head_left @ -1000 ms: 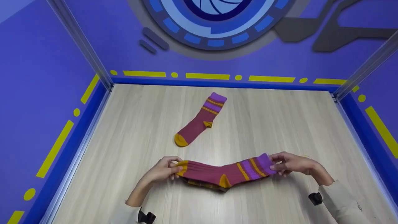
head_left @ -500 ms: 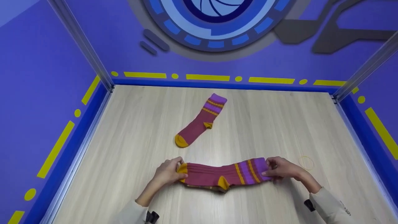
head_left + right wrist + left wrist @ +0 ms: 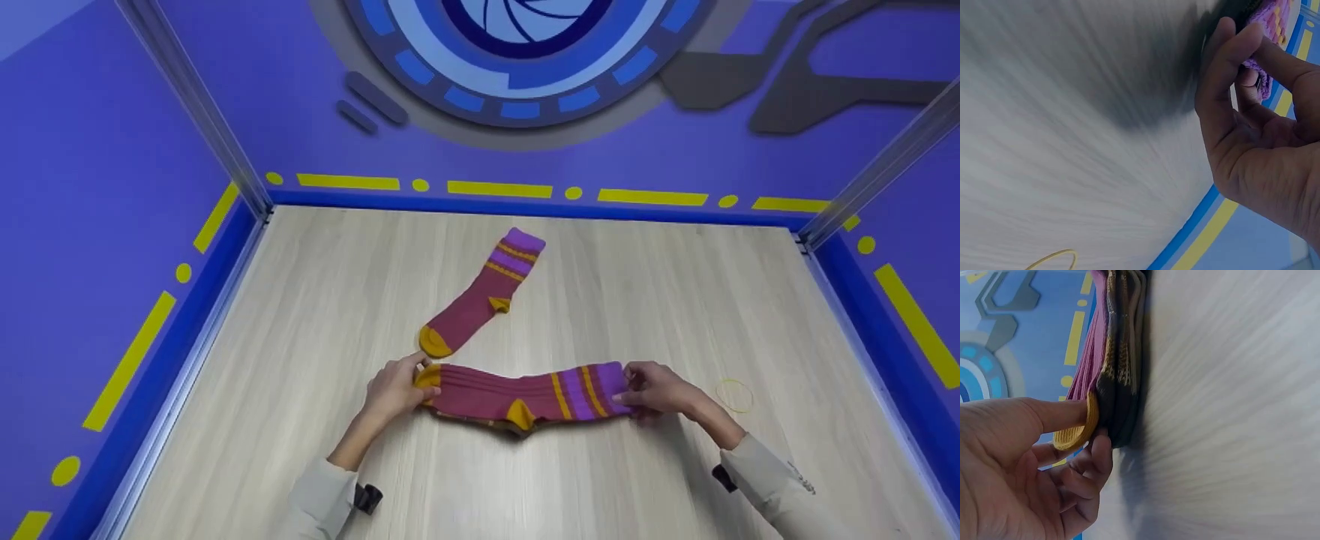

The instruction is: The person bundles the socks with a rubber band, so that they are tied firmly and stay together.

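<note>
A maroon sock [image 3: 480, 391] with mustard toe and heel and a purple striped cuff lies across the front of the table. Darker socks [image 3: 1120, 394] are layered beneath it, mostly hidden in the head view. My left hand [image 3: 393, 388] pinches the toe end, thumb on the mustard toe; how many lower layers it grips, I cannot tell. At the cuff end my right hand [image 3: 660, 388] pinches the purple edge [image 3: 1264, 73] between thumb and fingers. A matching single sock [image 3: 480, 296] lies flat and slanted beyond the stack, its toe close to my left fingertips.
A thin yellow rubber band [image 3: 734, 396] lies on the wooden table [image 3: 315, 300], right of my right hand. Blue-purple panels with metal corner posts [image 3: 199, 112] enclose the table at the back and both sides.
Both hands and the held sock first dip nearer, then shift slightly away and to the left. The rubber band, almost hidden by my right arm a second ago, shows fully. The far sock stays put.
</note>
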`<state>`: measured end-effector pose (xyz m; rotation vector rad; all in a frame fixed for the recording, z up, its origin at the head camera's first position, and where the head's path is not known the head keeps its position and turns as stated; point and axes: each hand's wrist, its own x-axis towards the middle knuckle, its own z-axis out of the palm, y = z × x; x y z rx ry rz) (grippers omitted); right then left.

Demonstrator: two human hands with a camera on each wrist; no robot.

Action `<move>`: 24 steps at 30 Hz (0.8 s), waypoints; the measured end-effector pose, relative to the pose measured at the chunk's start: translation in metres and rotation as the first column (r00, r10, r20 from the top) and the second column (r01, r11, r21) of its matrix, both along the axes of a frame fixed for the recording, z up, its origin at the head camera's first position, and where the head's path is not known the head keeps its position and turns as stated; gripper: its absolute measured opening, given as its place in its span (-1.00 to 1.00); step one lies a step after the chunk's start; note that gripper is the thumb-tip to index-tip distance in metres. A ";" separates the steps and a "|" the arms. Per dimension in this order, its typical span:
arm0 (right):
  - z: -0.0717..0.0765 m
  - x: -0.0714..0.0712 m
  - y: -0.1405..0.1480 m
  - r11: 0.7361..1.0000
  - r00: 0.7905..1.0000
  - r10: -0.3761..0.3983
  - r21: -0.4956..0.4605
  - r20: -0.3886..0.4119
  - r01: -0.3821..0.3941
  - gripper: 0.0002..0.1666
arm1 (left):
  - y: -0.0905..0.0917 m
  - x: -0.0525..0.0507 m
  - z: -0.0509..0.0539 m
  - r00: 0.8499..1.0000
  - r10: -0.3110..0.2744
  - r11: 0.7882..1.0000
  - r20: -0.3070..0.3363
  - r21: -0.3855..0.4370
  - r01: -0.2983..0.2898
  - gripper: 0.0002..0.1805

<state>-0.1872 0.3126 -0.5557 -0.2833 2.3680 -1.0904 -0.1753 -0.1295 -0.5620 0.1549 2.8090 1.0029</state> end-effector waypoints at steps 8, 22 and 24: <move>0.016 -0.018 0.010 0.999 0.999 0.024 0.039 0.038 -0.026 -0.62 | -0.018 0.000 -0.001 0.998 -0.057 0.982 0.025 0.182 0.051 -0.78; 0.021 -0.089 -0.045 0.991 0.992 0.125 -0.044 0.014 -0.124 -0.45 | -0.026 -0.022 0.004 0.993 0.036 0.927 0.115 0.367 -0.076 -0.67; 0.018 -0.100 -0.063 0.989 0.989 0.143 -0.034 -0.025 -0.143 -0.43 | -0.025 -0.026 0.001 0.992 0.025 0.924 0.124 0.377 -0.071 -0.64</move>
